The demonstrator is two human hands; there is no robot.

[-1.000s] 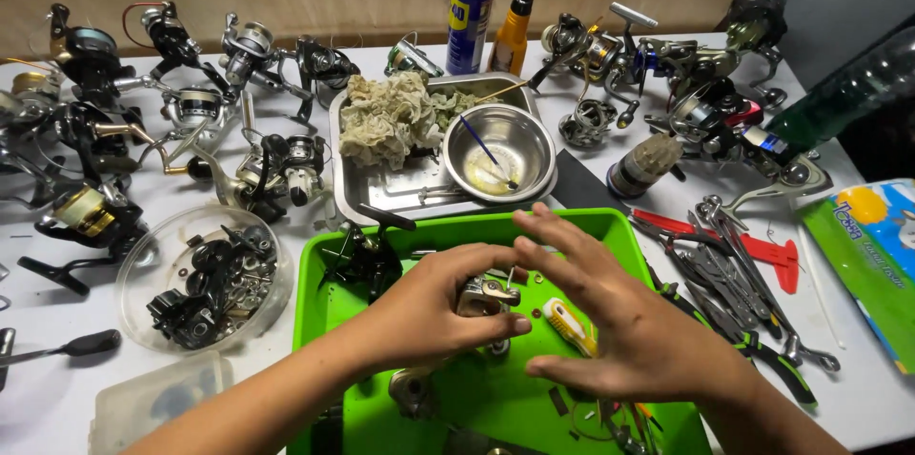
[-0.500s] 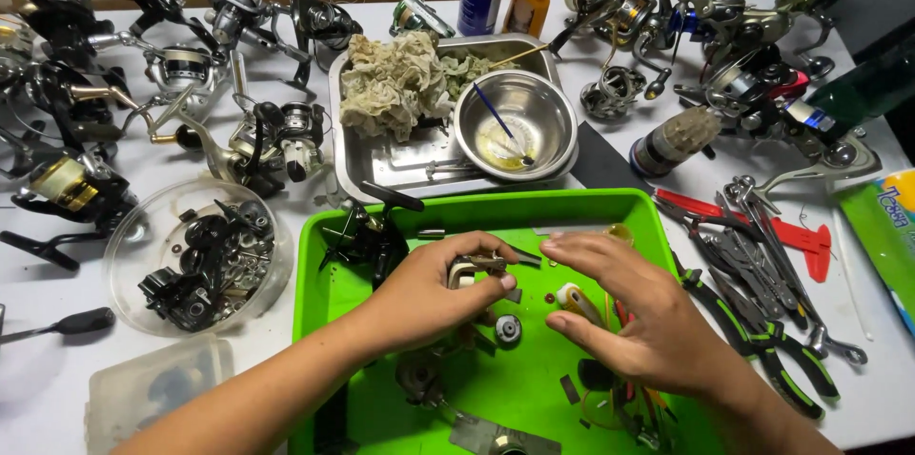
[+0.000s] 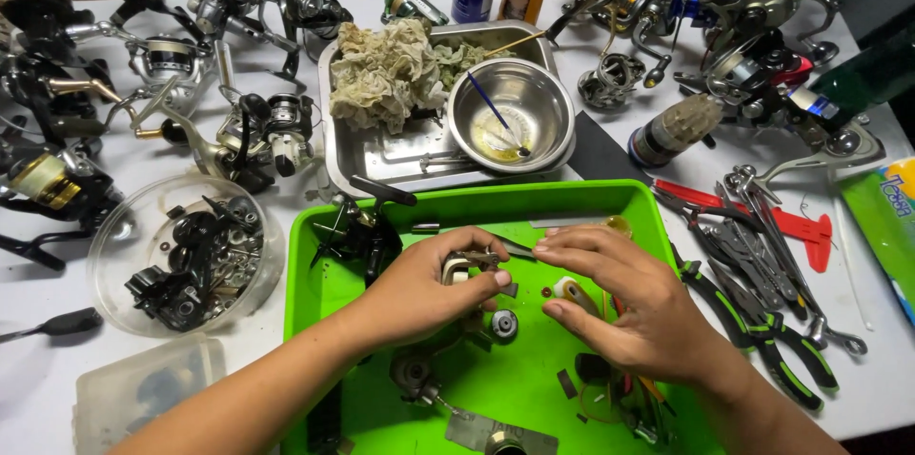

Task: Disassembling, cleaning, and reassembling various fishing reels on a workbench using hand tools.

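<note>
While a small metal reel part [image 3: 464, 267] is pinched in the left hand [image 3: 429, 288], the right hand [image 3: 629, 307] is held open beside it (loose pieces lie just below the grip, unassembled).

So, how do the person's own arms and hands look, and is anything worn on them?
Both arms are bare as far as the picture shows: no sleeves, no gloves. The left hand and the right hand show no ring, watch or bracelet that I can see. The fingers are uncovered, with short nails. No markings or bandages are visible on either forearm.
</note>
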